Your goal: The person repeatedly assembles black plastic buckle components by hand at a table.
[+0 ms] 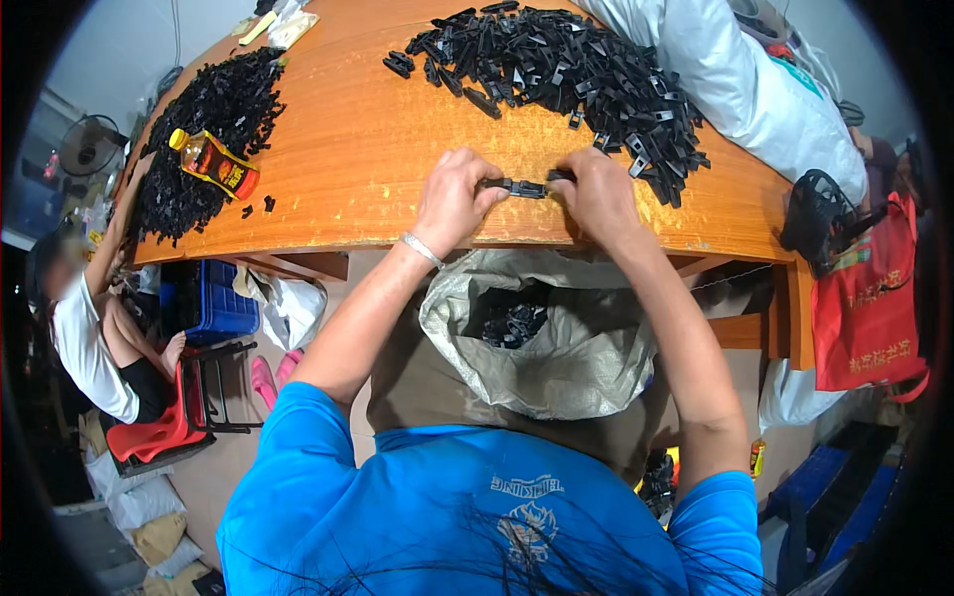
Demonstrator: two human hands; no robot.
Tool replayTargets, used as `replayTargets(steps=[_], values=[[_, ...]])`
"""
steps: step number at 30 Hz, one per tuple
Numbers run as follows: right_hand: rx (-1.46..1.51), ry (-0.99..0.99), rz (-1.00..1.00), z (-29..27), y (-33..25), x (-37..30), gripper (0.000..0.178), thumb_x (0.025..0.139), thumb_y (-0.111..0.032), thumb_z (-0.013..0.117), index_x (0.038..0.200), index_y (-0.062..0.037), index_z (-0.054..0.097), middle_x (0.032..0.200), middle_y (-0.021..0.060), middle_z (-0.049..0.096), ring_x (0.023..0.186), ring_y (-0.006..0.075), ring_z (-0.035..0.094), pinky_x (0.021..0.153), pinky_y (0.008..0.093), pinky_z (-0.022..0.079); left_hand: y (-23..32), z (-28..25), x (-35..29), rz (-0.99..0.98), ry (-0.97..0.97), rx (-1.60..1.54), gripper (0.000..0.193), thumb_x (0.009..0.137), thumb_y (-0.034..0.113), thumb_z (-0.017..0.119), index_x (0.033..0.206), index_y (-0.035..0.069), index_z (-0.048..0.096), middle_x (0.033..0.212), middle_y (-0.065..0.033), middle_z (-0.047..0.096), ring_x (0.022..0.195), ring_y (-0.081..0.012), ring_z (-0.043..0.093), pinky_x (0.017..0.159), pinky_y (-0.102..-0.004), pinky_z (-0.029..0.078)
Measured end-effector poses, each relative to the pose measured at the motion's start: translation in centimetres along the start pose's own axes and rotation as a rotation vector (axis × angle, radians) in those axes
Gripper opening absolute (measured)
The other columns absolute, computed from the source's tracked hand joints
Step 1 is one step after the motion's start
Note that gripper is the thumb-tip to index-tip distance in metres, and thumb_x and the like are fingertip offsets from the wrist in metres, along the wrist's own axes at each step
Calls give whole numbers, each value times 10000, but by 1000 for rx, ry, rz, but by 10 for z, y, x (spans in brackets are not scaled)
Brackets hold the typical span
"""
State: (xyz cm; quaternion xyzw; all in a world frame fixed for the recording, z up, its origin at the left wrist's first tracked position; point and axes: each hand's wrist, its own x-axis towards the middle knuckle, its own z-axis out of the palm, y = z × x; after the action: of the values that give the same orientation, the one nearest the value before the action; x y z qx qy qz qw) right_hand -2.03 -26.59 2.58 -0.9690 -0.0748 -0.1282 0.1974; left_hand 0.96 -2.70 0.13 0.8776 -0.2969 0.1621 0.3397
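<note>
Over the table's near edge, my left hand is closed, thumb and fingers pinching one end of a narrow black plastic clip. My right hand is closed too, its fingers around a small black plastic piece at the clip's other end. Whether the two pieces are joined, I cannot tell. Just beyond my hands, a large heap of similar black clips spreads over the wooden table. Under my hands, an open whitish woven sack has black plastic pieces inside.
At the left, a heap of small black parts bears a yellow-capped bottle. A seated person reaches to that heap. A large white sack lies at the back right. A red bag hangs by the table's right end.
</note>
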Motion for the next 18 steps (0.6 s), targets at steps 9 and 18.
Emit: replayTargets(steps=[9, 18], values=[[237, 63, -106, 13, -3, -8, 258, 818, -193, 860, 1029, -60, 795, 969, 111, 705, 881, 347, 704, 763, 428, 553, 3, -1, -3, -53, -37, -36, 192, 787, 142, 873, 920, 70, 755, 938, -107, 664, 959, -340, 623, 824, -451, 513], [197, 13, -245, 20, -4, 14, 216, 808, -191, 852, 968, -62, 785, 931, 104, 690, 881, 337, 703, 744, 439, 544, 6, 5, 8, 3, -10, -31, 186, 796, 119, 866, 903, 50, 730, 914, -101, 668, 932, -329, 639, 842, -428, 515]])
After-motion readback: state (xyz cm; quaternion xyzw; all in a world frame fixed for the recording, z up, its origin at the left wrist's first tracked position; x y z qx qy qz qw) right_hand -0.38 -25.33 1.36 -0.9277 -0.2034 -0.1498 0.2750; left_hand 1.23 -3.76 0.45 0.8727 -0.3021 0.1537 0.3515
